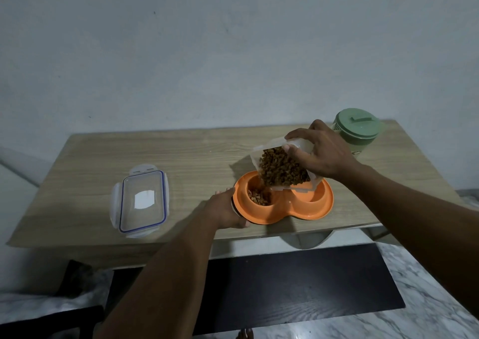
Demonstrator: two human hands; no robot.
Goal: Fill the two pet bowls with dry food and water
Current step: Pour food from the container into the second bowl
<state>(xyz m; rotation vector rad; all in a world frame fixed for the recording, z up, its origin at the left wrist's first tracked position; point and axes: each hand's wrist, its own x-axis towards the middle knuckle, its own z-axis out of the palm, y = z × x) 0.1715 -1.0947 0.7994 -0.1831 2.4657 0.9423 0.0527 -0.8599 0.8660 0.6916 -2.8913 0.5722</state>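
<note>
right hand (321, 154) clamped on the clear tub (298, 144), tipped mouth-down over the orange double bowl (285, 213) near the bench's (181, 152) front edge. kibble (259, 197) spilling into the left well. left hand (225, 211) grips the bowl's left end. lid (141, 200) lies well left, green jug (357, 131) at the far right corner.

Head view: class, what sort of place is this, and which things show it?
Probably a room at home: light wood-grain table against a plain grey wall, marbled floor tiles, orange plastic double pet bowl.
</note>
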